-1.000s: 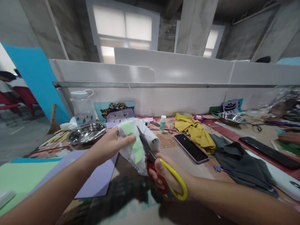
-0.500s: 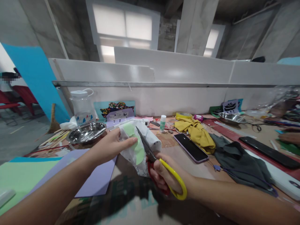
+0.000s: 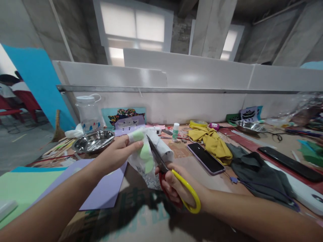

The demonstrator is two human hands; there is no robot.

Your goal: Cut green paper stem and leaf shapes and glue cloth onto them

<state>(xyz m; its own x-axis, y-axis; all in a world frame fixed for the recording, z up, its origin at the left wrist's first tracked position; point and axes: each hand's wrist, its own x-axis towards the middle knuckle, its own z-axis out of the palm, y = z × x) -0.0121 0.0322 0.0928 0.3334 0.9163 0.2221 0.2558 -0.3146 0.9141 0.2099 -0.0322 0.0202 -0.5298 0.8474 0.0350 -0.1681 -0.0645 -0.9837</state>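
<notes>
My right hand (image 3: 180, 186) is wrapped round the yellow and red handles of the scissors (image 3: 158, 157), whose blades point up and away over the white paper (image 3: 163, 148). Their blades look nearly closed. My left hand (image 3: 123, 151) grips the left side of that paper, thumb lying on top. Light green pieces (image 3: 146, 156) show on the paper beside the blades. The paper curls at its right side, and dark line patterns show on its lower part. Part of the paper is hidden behind my left hand.
Purple sheet (image 3: 107, 188) and green sheet (image 3: 30, 188) lie left, below a metal bowl (image 3: 93, 142) and plastic jug (image 3: 88, 112). A glue stick (image 3: 175, 131) stands ahead. Rightward are a phone (image 3: 205, 158), yellow cloth (image 3: 210, 139), dark cloth (image 3: 254, 171) and black case (image 3: 290, 163).
My left hand and thumb have shifted slightly left and up, and the green on the paper now shows in separate patches. The other person's hand at the far right has left the view.
</notes>
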